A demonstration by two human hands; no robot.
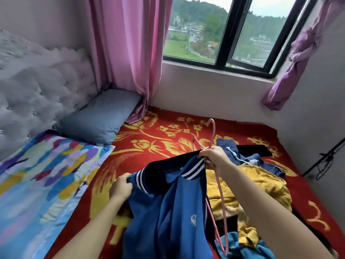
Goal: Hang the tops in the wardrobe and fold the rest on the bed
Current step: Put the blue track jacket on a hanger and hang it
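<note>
Head view | blue top (pixel 177 202) held above bed (pixel 164 126), collar up, length hanging down | left hand (pixel 121 186) fingers clamped on one collar side; right hand (pixel 212 157) fingers clamped on the other side plus pink hanger (pixel 220 193), likely spreading the neck for threading | hanger hook points up toward window (pixel 224 34)

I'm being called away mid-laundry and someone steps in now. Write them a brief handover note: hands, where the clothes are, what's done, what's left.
Left hand grips one side of the blue top at its striped collar.
Right hand holds the other side together with the pink hanger; the hanger is not clearly inside the top.
A loose pile of yellow, navy, black and teal garments lies to the right on the bed.
Done: nothing visibly hung or folded.
Left: hanger in, hang the top (wardrobe out of view), sort the pile.
</note>
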